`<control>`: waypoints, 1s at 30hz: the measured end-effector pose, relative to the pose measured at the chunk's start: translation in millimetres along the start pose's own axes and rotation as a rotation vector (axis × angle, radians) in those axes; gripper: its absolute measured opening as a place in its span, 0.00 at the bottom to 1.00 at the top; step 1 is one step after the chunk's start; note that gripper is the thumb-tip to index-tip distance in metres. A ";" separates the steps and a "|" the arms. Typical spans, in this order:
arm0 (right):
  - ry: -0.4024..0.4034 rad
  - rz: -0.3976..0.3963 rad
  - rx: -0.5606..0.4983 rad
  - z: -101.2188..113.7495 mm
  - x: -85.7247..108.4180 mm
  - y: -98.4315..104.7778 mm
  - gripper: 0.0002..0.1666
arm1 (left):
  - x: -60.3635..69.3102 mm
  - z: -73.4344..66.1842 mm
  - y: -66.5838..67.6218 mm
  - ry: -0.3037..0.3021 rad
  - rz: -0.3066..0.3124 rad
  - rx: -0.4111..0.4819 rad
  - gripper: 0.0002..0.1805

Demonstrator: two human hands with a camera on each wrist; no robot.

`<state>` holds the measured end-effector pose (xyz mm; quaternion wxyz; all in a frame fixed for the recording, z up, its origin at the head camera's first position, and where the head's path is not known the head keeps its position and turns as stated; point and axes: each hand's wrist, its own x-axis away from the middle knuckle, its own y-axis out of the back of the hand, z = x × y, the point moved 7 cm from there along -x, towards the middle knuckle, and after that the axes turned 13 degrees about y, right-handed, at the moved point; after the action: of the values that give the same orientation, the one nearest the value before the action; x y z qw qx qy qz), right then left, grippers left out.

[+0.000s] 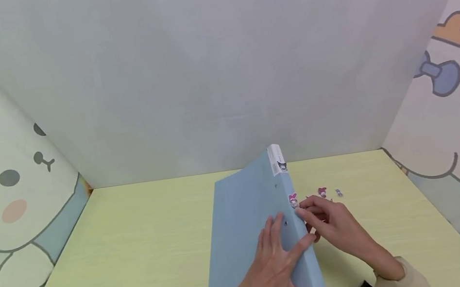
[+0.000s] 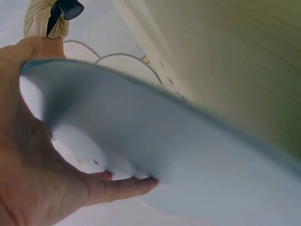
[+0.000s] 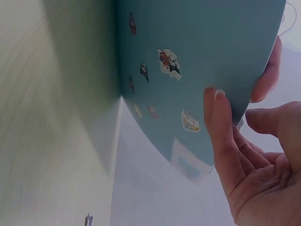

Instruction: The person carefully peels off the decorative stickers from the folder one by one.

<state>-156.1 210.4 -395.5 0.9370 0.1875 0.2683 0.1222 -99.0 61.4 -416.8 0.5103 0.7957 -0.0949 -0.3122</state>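
L hand (image 1: 272, 271) gripping smooth rect. fldr (image 1: 242, 215) | R hand (image 1: 339, 223) @ cutout stkr (image 1: 293, 199), grip unclear

A pale yellow-green table (image 1: 152, 252) bears a blue folder (image 1: 244, 215), propped on edge, with small stickers (image 1: 322, 192) to its right.

On the pale yellow wood-grain table (image 1: 139, 254), a light blue rectangular binder (image 1: 237, 226) stands between the person's bare left hand (image 1: 270, 272) on its cover and right hand (image 1: 338, 226) at its spine, with small pink-and-white stickers (image 1: 322, 192) lying beyond the right hand.
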 end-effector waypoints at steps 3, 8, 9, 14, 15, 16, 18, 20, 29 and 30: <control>-0.029 -0.005 -0.009 1.4 0.3 -1.7 0.06 | -0.5 -3.0 1.4 -0.018 -0.026 -0.001 0.56; -0.069 -0.022 -0.005 2.6 1.0 -3.4 0.08 | 0.2 -7.5 3.0 -0.036 -0.040 0.040 0.54; -0.069 -0.027 -0.004 2.9 1.0 -3.7 0.08 | 0.4 -7.8 3.0 -0.034 -0.038 0.053 0.54; -0.053 -0.058 -0.007 4.4 -0.3 -3.3 0.07 | 1.9 -7.1 2.5 -0.013 -0.050 0.122 0.53; -0.047 -0.064 -0.012 4.9 -1.0 -3.0 0.07 | 2.4 -7.3 2.5 -0.016 -0.067 0.132 0.53; -0.041 -0.067 -0.015 5.5 -1.7 -2.7 0.07 | 2.8 -7.6 2.5 -0.016 -0.083 0.136 0.53; -0.037 -0.069 -0.024 7.0 -3.4 -2.1 0.07 | 3.4 -8.3 3.0 -0.014 -0.108 0.150 0.53; -0.037 -0.065 -0.042 8.0 -5.0 -1.3 0.09 | 3.7 -8.8 4.2 -0.021 -0.150 0.136 0.53; -0.024 -0.069 -0.134 8.0 -15.1 5.0 0.16 | 3.6 -7.1 7.5 -0.011 -0.188 0.141 0.51; -0.019 -0.065 -0.132 7.6 -16.1 5.0 0.16 | 3.6 -6.8 7.8 -0.011 -0.193 0.142 0.51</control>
<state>-165.8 207.4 -380.0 0.9532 0.1177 0.2569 0.1072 -90.8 61.2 -409.4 0.4198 0.8334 -0.0426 -0.3570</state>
